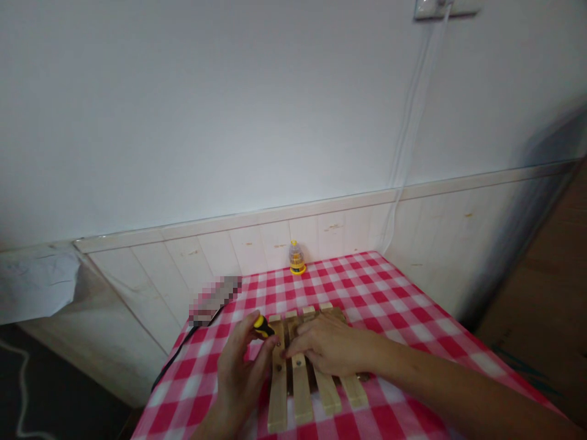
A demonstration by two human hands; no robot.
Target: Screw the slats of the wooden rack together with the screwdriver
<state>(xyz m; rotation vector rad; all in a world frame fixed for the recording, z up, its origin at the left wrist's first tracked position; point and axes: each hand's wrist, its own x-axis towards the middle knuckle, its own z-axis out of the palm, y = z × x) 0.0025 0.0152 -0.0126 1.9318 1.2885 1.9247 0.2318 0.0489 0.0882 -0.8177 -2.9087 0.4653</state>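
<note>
The left hand (241,370) is curled around a short yellow-and-black screwdriver (263,327), which is angled down toward the left slat of a pale wooden slatted rack (300,391). The rack lies on the red-and-white checked bench (394,305). The right hand (328,351) lies flat across the rack's middle, fingers together. This looks like driving a screw, which calls for firm downward pressure and a pinned rack.

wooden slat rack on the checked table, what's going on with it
A person works on the wooden slat rack, which lies on the red-and-white checked tablecloth. The left hand holds a yellow-and-black screwdriver at one slat; the right hand lies flat across the slats. A small yellow object stands by the wall.
</note>
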